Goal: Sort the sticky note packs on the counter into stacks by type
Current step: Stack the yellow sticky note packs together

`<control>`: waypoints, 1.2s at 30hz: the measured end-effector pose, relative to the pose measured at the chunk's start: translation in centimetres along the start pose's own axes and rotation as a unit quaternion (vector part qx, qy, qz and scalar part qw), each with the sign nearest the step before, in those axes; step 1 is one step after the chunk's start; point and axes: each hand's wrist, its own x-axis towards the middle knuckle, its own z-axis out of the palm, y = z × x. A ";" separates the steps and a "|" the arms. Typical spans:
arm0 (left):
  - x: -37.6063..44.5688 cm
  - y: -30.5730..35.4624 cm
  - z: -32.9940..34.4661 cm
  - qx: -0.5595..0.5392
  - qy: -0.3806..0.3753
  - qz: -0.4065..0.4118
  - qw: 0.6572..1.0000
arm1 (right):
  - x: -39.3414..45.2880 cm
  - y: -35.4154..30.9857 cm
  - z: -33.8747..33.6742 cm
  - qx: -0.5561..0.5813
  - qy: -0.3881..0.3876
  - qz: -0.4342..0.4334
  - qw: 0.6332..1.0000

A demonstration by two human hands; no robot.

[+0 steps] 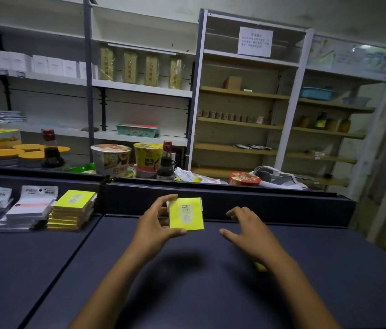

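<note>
Yellow pack [186, 214] pinched by left hand [155, 230] fingers; right hand [249, 231] fingers spread

I see a matt, dark counter [139, 269], smooth-looking. The yellow pack [186, 214] looks glossy, like film-wrapped paper. The white packs [28, 210] sit in shiny clear plastic. Shelves behind [239, 122] look like bare wood.

A small shop: stocked shelves [139, 89] behind a counter [211, 269] with instant noodle cups [111, 159]
</note>
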 end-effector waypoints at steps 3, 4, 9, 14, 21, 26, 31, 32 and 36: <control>-1.4 0.7 3.1 -0.011 0.013 -0.001 1.000 | -0.9 2.8 -1.7 0.018 0.010 0.000 1.000; -1.8 0.8 4.3 -0.020 0.016 -0.005 1.000 | -1.2 3.8 -2.2 0.022 0.016 0.000 1.000; -3.4 0.2 9.3 -0.032 0.035 -0.016 0.999 | -2.5 8.1 -3.7 0.034 0.012 -0.002 0.999; -5.0 -1.1 11.8 -0.011 0.035 -0.020 0.999 | -3.7 11.0 -3.9 0.049 -0.023 0.001 0.999; -4.8 -1.5 11.6 0.018 0.041 -0.025 0.999 | -4.0 13.6 -3.8 0.093 -0.110 -0.003 0.989; -4.8 -1.6 11.7 0.011 0.032 -0.034 0.999 | -3.9 15.2 -3.2 0.123 -0.219 0.034 0.967; -4.9 -1.4 11.8 -0.004 0.037 -0.033 0.999 | -3.1 15.7 -2.9 0.099 -0.256 0.043 0.961; -4.9 -1.4 11.8 -0.006 0.039 -0.032 0.999 | -2.9 15.7 -2.8 0.097 -0.260 0.043 0.960; -5.2 -1.3 11.7 -0.011 0.037 -0.039 0.999 | -2.6 15.8 -2.8 0.097 -0.271 0.045 0.957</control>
